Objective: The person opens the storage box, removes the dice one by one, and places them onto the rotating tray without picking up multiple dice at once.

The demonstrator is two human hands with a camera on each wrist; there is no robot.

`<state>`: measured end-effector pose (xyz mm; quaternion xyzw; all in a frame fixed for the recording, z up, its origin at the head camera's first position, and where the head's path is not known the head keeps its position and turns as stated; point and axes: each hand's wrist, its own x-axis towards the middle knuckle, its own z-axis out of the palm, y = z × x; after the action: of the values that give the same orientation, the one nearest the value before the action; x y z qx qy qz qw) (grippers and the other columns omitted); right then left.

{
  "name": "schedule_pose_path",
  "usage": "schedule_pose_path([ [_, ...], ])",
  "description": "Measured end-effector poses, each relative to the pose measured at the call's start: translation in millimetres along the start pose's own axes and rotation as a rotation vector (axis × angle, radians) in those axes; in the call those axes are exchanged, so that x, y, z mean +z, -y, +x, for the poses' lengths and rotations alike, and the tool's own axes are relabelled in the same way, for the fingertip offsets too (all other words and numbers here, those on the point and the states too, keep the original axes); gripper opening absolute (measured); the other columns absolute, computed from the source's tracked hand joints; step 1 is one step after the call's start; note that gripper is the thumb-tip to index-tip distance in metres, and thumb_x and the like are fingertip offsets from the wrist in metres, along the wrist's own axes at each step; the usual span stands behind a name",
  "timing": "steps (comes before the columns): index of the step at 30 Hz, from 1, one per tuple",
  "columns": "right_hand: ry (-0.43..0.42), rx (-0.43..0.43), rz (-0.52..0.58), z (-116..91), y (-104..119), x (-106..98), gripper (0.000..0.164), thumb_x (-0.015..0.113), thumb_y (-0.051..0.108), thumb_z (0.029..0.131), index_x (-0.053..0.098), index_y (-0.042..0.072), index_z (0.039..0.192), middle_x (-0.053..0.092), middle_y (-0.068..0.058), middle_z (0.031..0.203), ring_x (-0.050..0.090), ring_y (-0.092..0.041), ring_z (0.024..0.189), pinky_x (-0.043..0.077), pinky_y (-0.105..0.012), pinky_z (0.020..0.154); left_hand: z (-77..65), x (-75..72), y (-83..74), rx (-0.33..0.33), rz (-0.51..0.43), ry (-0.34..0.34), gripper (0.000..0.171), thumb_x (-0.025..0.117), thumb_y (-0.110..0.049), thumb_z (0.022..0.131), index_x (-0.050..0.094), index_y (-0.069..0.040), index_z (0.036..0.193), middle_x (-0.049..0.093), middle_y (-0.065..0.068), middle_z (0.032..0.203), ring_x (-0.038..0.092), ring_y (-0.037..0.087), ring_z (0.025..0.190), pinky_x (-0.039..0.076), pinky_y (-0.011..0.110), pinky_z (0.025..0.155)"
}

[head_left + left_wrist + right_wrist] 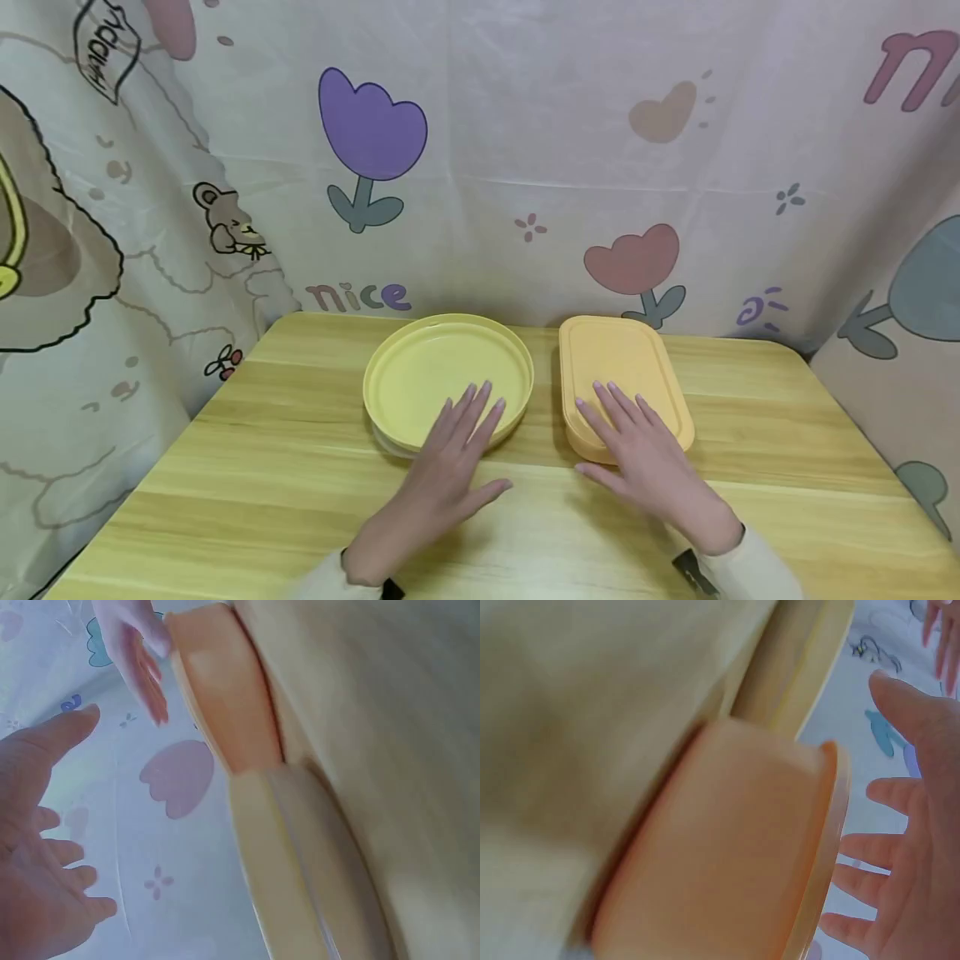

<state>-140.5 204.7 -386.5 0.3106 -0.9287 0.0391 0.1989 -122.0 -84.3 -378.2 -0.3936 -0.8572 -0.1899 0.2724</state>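
Note:
A round container with a yellow lid [442, 367] stands left of centre on the table. To its right is a rectangular orange container [622, 358] with a flat, rounded-corner lid. My left hand [450, 479] is over the near right part of the round lid, fingers straight, palm down. In the left wrist view a gap shows between that hand and the round container [300, 862]. My right hand [648, 458] is over the near part of the orange lid, fingers spread, holding nothing. Beside the orange container [720, 847], its fingertips appear close to the lid rim; contact is unclear.
The wooden tabletop [225, 500] carries both containers near its back edge. A printed cloth [495, 108] with flowers and hearts hangs behind the table and along both sides. Black straps [693, 571] show at the wrists.

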Motion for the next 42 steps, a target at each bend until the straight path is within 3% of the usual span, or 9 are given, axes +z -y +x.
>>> schedule_pose_path([
  [3, 0.021, 0.035, 0.021, 5.0, -7.6, -2.4, 0.078, 0.069, 0.052, 0.082, 0.047, 0.006, 0.142, 0.038, -0.025, 0.146, 0.034, -0.041, 0.134, 0.030, -0.060, 0.103, 16.9, 8.6, -8.6, 0.001, -0.090, -0.037, 0.102, 0.084, -0.031, 0.072, 0.027, 0.002, 0.149, 0.021, 0.022, 0.155, 0.020, 0.036, 0.141, 0.020, 0.051, 0.111],
  [6, 0.039, 0.058, 0.040, 8.8, -12.9, -3.6, 0.079, 0.068, 0.054, 0.083, 0.046, 0.006, 0.142, 0.038, -0.025, 0.146, 0.034, -0.042, 0.134, 0.031, -0.060, 0.103, 30.5, 19.8, -16.3, -0.055, -0.264, -0.018, 0.103, 0.086, -0.025, 0.072, 0.024, 0.003, 0.149, 0.016, 0.021, 0.156, 0.016, 0.036, 0.143, 0.021, 0.051, 0.111],
  [10, 0.071, 0.095, 0.061, 9.5, -17.3, -4.5, 0.080, 0.068, 0.056, 0.082, 0.047, 0.005, 0.141, 0.038, -0.025, 0.145, 0.035, -0.042, 0.133, 0.032, -0.060, 0.102, 44.2, 40.2, -21.8, -0.153, -0.417, 0.072, 0.104, 0.086, -0.017, 0.073, 0.019, 0.002, 0.151, 0.010, 0.019, 0.158, 0.012, 0.034, 0.144, 0.019, 0.049, 0.112],
  [16, 0.069, 0.108, 0.080, 6.0, -21.6, -4.6, 0.078, 0.071, 0.053, 0.081, 0.051, 0.004, 0.138, 0.044, -0.026, 0.140, 0.040, -0.044, 0.129, 0.037, -0.060, 0.097, 61.4, 71.1, -25.5, -0.351, -0.524, 0.243, 0.107, 0.084, -0.011, 0.075, 0.012, 0.001, 0.152, 0.006, 0.018, 0.159, 0.012, 0.034, 0.144, 0.024, 0.048, 0.110],
  [21, 0.074, 0.115, 0.079, 2.1, -23.6, -7.0, 0.075, 0.074, 0.049, 0.079, 0.053, 0.004, 0.135, 0.048, -0.026, 0.136, 0.044, -0.045, 0.124, 0.039, -0.061, 0.093, 67.6, 88.4, -24.9, -0.561, -0.720, 0.249, 0.110, 0.085, -0.015, 0.075, 0.009, -0.001, 0.153, 0.012, 0.017, 0.158, 0.017, 0.034, 0.142, 0.025, 0.049, 0.110],
  [26, 0.095, 0.141, 0.077, -0.8, -25.5, -9.3, 0.074, 0.073, 0.054, 0.079, 0.057, 0.003, 0.131, 0.051, -0.026, 0.131, 0.049, -0.044, 0.119, 0.041, -0.059, 0.092, 70.3, 107.1, -17.6, -0.674, -1.009, 0.199, 0.110, 0.085, -0.015, 0.075, 0.008, -0.002, 0.154, 0.018, 0.018, 0.157, 0.023, 0.034, 0.141, 0.025, 0.048, 0.110],
  [30, 0.122, 0.154, 0.068, -0.4, -26.6, -8.4, 0.073, 0.072, 0.053, 0.079, 0.059, 0.002, 0.129, 0.053, -0.025, 0.128, 0.051, -0.043, 0.116, 0.043, -0.058, 0.090, 69.9, 119.3, -10.6, -0.705, -1.137, 0.176, 0.106, 0.083, -0.006, 0.075, 0.012, -0.002, 0.154, 0.025, 0.016, 0.154, 0.031, 0.032, 0.137, 0.028, 0.043, 0.110],
  [34, 0.134, 0.159, 0.051, -0.5, -28.4, -6.9, 0.071, 0.074, 0.049, 0.079, 0.060, -0.001, 0.126, 0.053, -0.025, 0.127, 0.052, -0.042, 0.114, 0.044, -0.057, 0.088, 70.8, 123.8, -7.5, -0.688, -1.164, 0.167, 0.097, 0.081, -0.004, 0.077, 0.020, -0.003, 0.152, 0.035, 0.014, 0.149, 0.038, 0.029, 0.133, 0.032, 0.040, 0.108],
  [42, 0.103, 0.122, 0.019, -1.8, -30.7, -2.9, 0.068, 0.073, 0.050, 0.079, 0.063, -0.001, 0.122, 0.055, -0.025, 0.123, 0.053, -0.040, 0.110, 0.047, -0.054, 0.085, 71.4, 123.2, -7.9, -0.694, -1.204, 0.182, 0.097, 0.079, -0.003, 0.079, 0.016, -0.003, 0.153, 0.036, 0.013, 0.148, 0.045, 0.025, 0.127, 0.038, 0.037, 0.103],
])
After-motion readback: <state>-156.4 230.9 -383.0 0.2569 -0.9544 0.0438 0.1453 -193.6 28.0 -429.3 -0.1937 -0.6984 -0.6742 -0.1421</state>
